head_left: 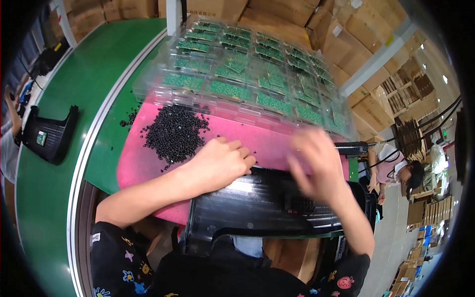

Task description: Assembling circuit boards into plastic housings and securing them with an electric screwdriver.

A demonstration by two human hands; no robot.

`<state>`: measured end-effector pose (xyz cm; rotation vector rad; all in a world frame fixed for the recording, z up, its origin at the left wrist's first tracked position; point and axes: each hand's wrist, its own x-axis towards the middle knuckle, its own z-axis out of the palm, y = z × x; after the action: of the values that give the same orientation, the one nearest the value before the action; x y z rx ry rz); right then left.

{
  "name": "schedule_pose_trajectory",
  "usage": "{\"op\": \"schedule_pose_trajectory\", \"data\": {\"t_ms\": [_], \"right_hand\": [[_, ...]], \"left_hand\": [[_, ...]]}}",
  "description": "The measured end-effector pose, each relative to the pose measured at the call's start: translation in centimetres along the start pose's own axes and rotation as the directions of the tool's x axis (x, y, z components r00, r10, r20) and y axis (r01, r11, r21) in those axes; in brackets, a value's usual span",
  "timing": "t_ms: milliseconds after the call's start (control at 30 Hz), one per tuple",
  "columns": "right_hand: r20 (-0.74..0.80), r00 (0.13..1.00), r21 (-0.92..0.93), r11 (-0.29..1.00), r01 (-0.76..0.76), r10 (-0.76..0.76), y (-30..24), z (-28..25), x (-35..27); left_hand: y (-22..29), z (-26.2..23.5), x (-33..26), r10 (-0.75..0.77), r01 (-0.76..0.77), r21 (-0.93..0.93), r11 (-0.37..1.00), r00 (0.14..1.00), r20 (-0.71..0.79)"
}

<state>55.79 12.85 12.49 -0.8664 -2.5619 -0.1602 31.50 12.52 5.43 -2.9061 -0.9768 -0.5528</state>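
A curved black plastic housing (247, 203) lies across the near edge of the pink mat (133, 163), in front of my body. My left hand (222, 163) rests at its far edge with the fingers curled in; what they hold, if anything, is hidden. Over the right part of the housing hovers my right hand (316, 163), its fingers smeared by motion. Beyond my left forearm, a heap of small black parts (175, 132) spreads on the mat, with a few strays around it.
Stacked clear plastic trays (242, 104) of green circuit boards (230, 90) stand behind the mat. A long black object (351, 147) lies to the right. Another black housing (52, 136) sits on the green belt at left. Cardboard boxes (363, 54) and a person (396, 168) are beyond.
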Motion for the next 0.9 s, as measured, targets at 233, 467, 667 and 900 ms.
{"op": "schedule_pose_trajectory", "data": {"t_ms": [233, 467, 667, 900], "right_hand": [[-0.057, 0.924, -0.271, 0.885, -0.378, 0.378, 13.4, 10.6, 11.7], [0.003, 0.878, -0.364, 0.818, -0.446, 0.479, 17.1, 14.7, 13.9], [-0.143, 0.976, -0.323, 0.924, -0.206, 0.167, 10.9, 8.0, 10.8], [0.089, 0.992, -0.253, 0.962, 0.105, -0.085, -2.3, -2.4, 4.1]], "left_hand": [[-1.3, -0.1, -0.7, -0.012, 0.009, -0.088, 0.996, 0.999, -0.034], [-1.8, -0.1, -0.9, -0.025, 0.024, -0.105, 0.994, 1.0, -0.012], [-2.3, -2.1, -0.7, -0.111, 0.119, -0.155, 0.981, 0.992, 0.059], [-0.5, -5.5, 0.7, -0.243, 0.219, -0.106, 0.97, 0.836, -0.492]]}}
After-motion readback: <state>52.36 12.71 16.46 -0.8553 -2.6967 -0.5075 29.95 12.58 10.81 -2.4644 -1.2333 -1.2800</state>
